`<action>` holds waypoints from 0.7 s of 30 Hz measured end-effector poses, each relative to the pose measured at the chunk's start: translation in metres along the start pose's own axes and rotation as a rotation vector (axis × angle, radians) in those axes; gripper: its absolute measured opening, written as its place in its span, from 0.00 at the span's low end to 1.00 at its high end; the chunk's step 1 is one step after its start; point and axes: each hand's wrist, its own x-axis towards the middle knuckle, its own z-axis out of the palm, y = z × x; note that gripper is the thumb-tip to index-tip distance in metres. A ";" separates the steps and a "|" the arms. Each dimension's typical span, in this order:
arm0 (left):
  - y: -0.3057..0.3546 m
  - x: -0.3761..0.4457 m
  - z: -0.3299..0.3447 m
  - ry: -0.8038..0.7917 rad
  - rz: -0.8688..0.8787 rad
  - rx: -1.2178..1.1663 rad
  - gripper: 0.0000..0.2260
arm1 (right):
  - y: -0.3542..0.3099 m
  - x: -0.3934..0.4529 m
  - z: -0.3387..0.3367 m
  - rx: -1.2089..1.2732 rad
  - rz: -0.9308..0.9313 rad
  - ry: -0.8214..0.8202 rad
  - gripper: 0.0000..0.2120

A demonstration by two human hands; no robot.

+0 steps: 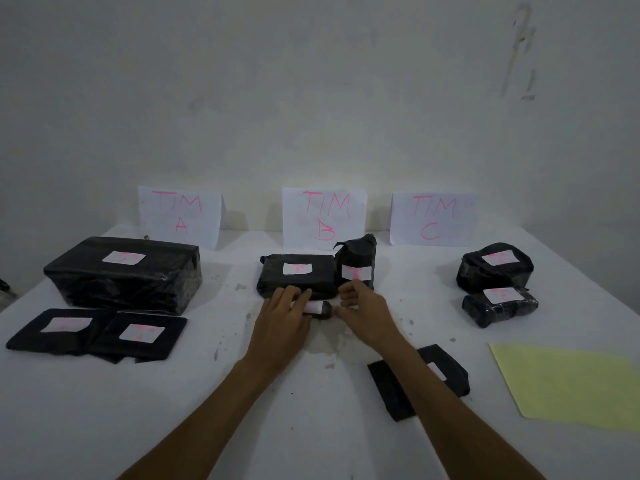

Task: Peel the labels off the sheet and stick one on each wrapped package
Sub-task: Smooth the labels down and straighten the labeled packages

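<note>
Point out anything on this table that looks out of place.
One flat package lies alone near the front, under the right forearm, apart from the groups by the TIM A, B and C signs. The table shows grey scuffs. Both hands press a small package.

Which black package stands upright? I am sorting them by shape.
The tall package in front of the TIM B sign, beside the flat package. It stands on end with its label on the side; the others lie flat.

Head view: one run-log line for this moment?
stage: labelling TIM B group | left hand: on small package | right hand: open beside it, touch unclear | label: on small package | yellow sheet: right, untouched
</note>
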 end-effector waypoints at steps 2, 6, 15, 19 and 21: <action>0.018 0.001 -0.007 -0.022 0.052 -0.075 0.18 | -0.002 0.000 -0.024 -0.033 -0.015 0.006 0.12; 0.078 0.000 -0.033 -0.307 0.012 -0.424 0.20 | 0.000 -0.010 -0.079 -0.091 -0.023 0.061 0.04; 0.170 -0.026 -0.006 -0.412 0.098 -0.318 0.34 | 0.032 -0.057 -0.178 -0.045 -0.013 0.511 0.05; 0.176 -0.013 0.011 -0.378 0.041 -0.350 0.30 | 0.055 -0.075 -0.205 -0.074 0.065 0.670 0.10; 0.178 -0.004 0.019 -0.363 0.013 -0.343 0.30 | 0.074 -0.081 -0.214 -0.173 0.138 0.639 0.14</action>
